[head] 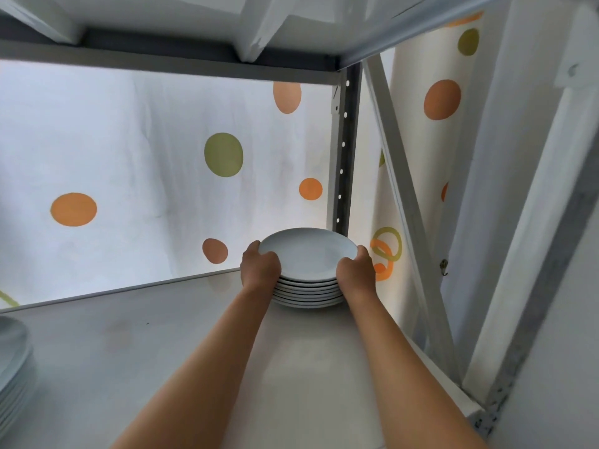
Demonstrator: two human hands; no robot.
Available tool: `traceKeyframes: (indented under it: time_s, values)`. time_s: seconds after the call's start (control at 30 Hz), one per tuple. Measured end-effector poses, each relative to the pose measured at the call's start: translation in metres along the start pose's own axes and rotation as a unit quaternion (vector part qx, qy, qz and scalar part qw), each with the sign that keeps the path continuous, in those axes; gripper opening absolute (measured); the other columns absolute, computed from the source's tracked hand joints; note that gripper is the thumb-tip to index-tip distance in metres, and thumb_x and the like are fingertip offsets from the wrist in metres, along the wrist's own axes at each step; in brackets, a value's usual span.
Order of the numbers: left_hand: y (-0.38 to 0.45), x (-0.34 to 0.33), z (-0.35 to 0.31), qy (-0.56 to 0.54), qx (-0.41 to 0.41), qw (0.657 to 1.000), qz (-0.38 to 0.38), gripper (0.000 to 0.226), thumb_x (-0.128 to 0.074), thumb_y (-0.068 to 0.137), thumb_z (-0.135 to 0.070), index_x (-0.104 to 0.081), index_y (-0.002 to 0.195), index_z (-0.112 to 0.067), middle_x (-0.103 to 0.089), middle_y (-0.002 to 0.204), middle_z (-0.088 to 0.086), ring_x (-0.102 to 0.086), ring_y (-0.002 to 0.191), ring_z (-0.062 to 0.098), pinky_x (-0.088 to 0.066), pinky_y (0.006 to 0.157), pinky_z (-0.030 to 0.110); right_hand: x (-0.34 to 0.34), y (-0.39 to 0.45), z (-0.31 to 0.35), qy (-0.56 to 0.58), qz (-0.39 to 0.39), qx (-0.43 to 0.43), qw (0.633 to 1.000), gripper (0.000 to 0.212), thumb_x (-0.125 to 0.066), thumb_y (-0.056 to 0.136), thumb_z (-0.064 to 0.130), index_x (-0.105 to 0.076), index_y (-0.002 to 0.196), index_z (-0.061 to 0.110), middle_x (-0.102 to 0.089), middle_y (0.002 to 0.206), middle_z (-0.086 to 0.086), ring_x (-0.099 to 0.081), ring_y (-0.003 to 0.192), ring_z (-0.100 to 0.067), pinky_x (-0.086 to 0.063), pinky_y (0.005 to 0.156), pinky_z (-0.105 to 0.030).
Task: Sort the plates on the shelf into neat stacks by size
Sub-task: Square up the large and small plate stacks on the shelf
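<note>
A stack of several small white plates (308, 256) stands on the white shelf (162, 335) at its back right corner. My left hand (261, 267) grips the left side of that stack, thumb over the top plate's rim. My right hand (356, 270) grips the right side the same way. Both forearms reach in from the bottom of the view. A second stack of larger white plates (13, 361) sits at the shelf's left edge, partly cut off by the frame.
A grey metal upright (345, 150) stands just behind the small stack. A diagonal brace (408, 202) runs down the right side. Another shelf board (194, 14) hangs overhead. A white cloth with orange and green dots (129, 150) covers the back.
</note>
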State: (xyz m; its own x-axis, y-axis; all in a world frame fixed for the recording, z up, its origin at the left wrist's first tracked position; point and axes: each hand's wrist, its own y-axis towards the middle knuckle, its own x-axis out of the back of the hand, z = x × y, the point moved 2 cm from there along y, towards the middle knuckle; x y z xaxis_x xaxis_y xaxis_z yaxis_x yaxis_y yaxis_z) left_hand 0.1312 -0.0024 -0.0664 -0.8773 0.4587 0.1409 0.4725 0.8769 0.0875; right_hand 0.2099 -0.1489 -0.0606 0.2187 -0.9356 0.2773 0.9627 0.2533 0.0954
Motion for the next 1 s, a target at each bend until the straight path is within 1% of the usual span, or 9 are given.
traceKeyframes:
  time_s: [0.13, 0.3, 0.4, 0.47, 0.63, 0.7, 0.77, 0.9, 1.0]
  values:
    - [0.001, -0.003, -0.001, -0.003, 0.0, 1.0, 0.002, 0.02, -0.037, 0.07, 0.001, -0.044, 0.063, -0.016, -0.044, 0.059, -0.001, -0.04, 0.058, 0.023, -0.034, 0.06, 0.027, -0.002, 0.012, -0.007, -0.003, -0.005, 0.009, 1.0, 0.05, -0.042, 0.097, 0.007, -0.033, 0.146, 0.01, -0.045, 0.145, -0.012, -0.045, 0.131, -0.032, -0.045, 0.104, -0.039]
    - [0.001, -0.002, -0.001, 0.01, 0.011, 1.0, 0.005, 0.017, -0.037, 0.069, 0.0, -0.046, 0.069, -0.014, -0.047, 0.062, 0.001, -0.044, 0.065, 0.027, -0.037, 0.066, 0.029, -0.003, 0.015, -0.01, -0.009, 0.004, 0.012, 1.0, 0.052, -0.042, 0.095, 0.005, -0.032, 0.146, 0.011, -0.045, 0.145, -0.012, -0.045, 0.131, -0.032, -0.044, 0.106, -0.04]
    - [0.008, -0.003, 0.003, 0.012, 0.023, 0.999, 0.02, 0.038, -0.038, 0.071, -0.002, -0.06, 0.102, 0.002, -0.066, 0.104, 0.022, -0.06, 0.101, 0.043, -0.051, 0.086, 0.043, -0.003, 0.013, -0.009, -0.015, 0.005, 0.011, 1.0, 0.053, -0.042, 0.095, 0.004, -0.03, 0.147, 0.01, -0.044, 0.146, -0.013, -0.045, 0.132, -0.033, -0.044, 0.107, -0.042]
    - [0.013, -0.004, 0.002, 0.043, 0.026, 0.998, 0.028, 0.048, -0.039, 0.076, -0.001, -0.054, 0.12, 0.006, -0.056, 0.128, 0.027, -0.053, 0.119, 0.041, -0.044, 0.1, 0.046, -0.003, 0.013, -0.009, -0.023, 0.002, 0.014, 1.0, 0.052, -0.042, 0.096, 0.005, -0.03, 0.146, 0.009, -0.044, 0.145, -0.014, -0.045, 0.131, -0.034, -0.045, 0.107, -0.042]
    - [0.001, 0.008, -0.016, 0.072, 0.064, 0.994, 0.052, 0.008, -0.041, 0.092, -0.005, -0.049, 0.092, -0.007, -0.054, 0.088, 0.017, -0.045, 0.07, 0.021, -0.036, 0.071, 0.028, -0.003, 0.013, -0.011, -0.033, 0.002, 0.018, 0.999, 0.051, -0.04, 0.097, 0.007, -0.032, 0.147, 0.008, -0.044, 0.145, -0.015, -0.045, 0.131, -0.035, -0.043, 0.105, -0.042]
    - [-0.001, 0.014, -0.027, 0.055, 0.085, 0.992, 0.073, 0.026, -0.04, 0.1, -0.017, -0.04, 0.074, -0.012, -0.037, 0.073, 0.002, -0.038, 0.064, 0.015, -0.034, 0.077, 0.028, -0.001, 0.014, -0.012, -0.037, 0.012, 0.02, 0.999, 0.049, -0.04, 0.098, 0.012, -0.034, 0.146, 0.008, -0.045, 0.145, -0.015, -0.045, 0.13, -0.035, -0.043, 0.106, -0.042]
    - [-0.009, 0.03, -0.038, 0.055, 0.092, 0.992, 0.064, 0.038, -0.04, 0.102, -0.022, -0.029, 0.066, -0.014, -0.029, 0.071, 0.0, -0.039, 0.081, 0.021, -0.03, 0.081, 0.028, 0.0, 0.013, -0.012, -0.038, 0.02, 0.022, 0.999, 0.049, -0.04, 0.101, 0.025, -0.036, 0.146, 0.008, -0.044, 0.147, -0.015, -0.044, 0.132, -0.035, -0.039, 0.107, -0.043]
    - [-0.017, 0.07, -0.034, 0.041, 0.071, 0.996, 0.033, 0.036, -0.046, 0.096, -0.025, -0.047, 0.121, 0.002, -0.044, 0.102, 0.009, -0.04, 0.095, 0.023, -0.036, 0.081, 0.033, 0.005, -0.007, -0.002, -0.044, -0.041, 0.082, 0.995, 0.068, -0.038, 0.096, 0.047, -0.029, 0.152, 0.008, -0.03, 0.157, -0.015, -0.029, 0.144, -0.035, -0.026, 0.116, -0.045]
    - [-0.033, 0.119, -0.033, 0.038, 0.073, 0.995, 0.051, 0.026, -0.045, 0.095, -0.022, -0.055, 0.114, -0.008, -0.052, 0.107, 0.011, -0.044, 0.093, 0.024, -0.037, 0.076, 0.03, 0.003, -0.044, 0.015, -0.07, -0.083, 0.185, 0.977, 0.074, -0.035, 0.085, 0.042, -0.033, 0.15, 0.007, -0.029, 0.158, -0.016, -0.026, 0.146, -0.031, -0.021, 0.118, -0.042]
